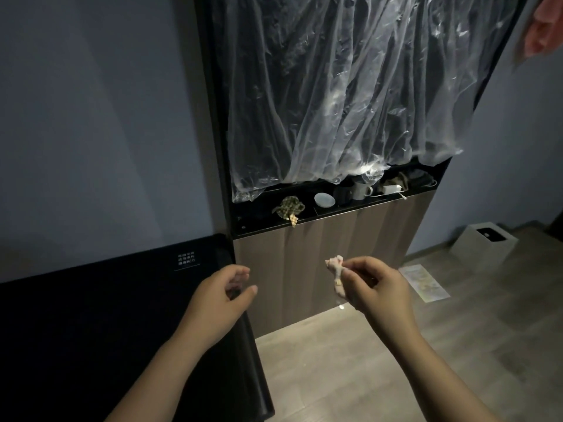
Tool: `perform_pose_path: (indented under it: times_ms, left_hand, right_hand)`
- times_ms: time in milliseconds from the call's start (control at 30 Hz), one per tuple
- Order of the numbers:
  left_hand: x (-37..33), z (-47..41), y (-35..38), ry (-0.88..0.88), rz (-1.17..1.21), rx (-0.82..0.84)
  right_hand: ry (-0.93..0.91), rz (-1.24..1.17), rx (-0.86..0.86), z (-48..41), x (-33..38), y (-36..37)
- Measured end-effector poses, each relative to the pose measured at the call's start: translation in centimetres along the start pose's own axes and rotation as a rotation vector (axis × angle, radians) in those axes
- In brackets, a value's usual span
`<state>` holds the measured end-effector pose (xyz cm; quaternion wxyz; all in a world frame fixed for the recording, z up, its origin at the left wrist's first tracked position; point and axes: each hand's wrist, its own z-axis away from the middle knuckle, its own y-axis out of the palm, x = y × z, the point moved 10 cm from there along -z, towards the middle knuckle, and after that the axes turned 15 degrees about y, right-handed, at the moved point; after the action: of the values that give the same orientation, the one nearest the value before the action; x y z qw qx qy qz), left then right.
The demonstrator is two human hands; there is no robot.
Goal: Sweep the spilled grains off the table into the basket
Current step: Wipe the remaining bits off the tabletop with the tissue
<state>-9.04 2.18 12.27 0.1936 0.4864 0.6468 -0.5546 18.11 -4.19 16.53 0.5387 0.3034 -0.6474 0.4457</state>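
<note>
The fingers of the right hand [377, 287] are pinching a small pale crumpled scrap [336, 277], knobbly and soft-looking, in the air in front of a wood-grain cabinet [320, 254]. The fingers of the left hand [219, 300] are hanging loosely curled, gripping nothing, over the right edge of a smooth matte black bench [91, 315]. Whether grains are lying on that dark bench I cannot tell. Crinkled clear plastic sheeting [335, 102] is draping over the cabinet's upper half. A grey square box [484, 243] is sitting on the pale plank floor [350, 376], well apart to the right.
</note>
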Motion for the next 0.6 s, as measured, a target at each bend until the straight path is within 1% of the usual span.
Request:
perform_pose_path:
  times_ms: [200, 400, 533, 600]
  left_hand:
    - [2.2, -6.0, 2.0, -0.059, -0.037, -0.072]
    - [3.9, -8.7, 5.6, -0.219, -0.082, -0.217]
    - [4.6, -9.2, 7.5, -0.340, -0.090, -0.315]
    - [5.2, -9.1, 7.9, -0.400, -0.088, -0.373]
  right_hand:
    - [0.025, 0.012, 0.083, -9.7, -2.3, 1.5]
    - [0.002, 0.095, 0.280, -19.2, -3.7, 3.3]
    - [-0.008, 0.161, 0.458, -23.0, -4.5, 5.2]
    - [0.004, 0.181, 0.495, -24.7, -5.1, 6.3]
